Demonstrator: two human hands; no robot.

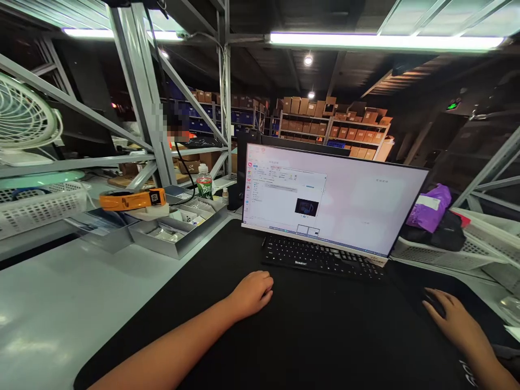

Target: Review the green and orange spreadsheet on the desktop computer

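Observation:
My left hand (pixel 252 292) rests on the black desk mat (pixel 317 330) with its fingers curled in, and nothing shows in it. It lies in front of the black keyboard (pixel 317 257), apart from the keys. At the right side of the mat, my right hand (pixel 450 314) is laid over a dark computer mouse (pixel 434 302), mostly hidden beneath the palm and fingers. Behind the keyboard stands a monitor (pixel 357 200), lit up with a file window and a small dark picture in it.
Left of the mat are a grey compartment tray (pixel 182 250), an orange tape roll (pixel 130 200) and a bottle (pixel 204 183). A fan (pixel 28 114) stands farther left. White baskets (pixel 442 254) with a purple bag (pixel 430 207) flank the monitor's right. Shelves of boxes fill the background.

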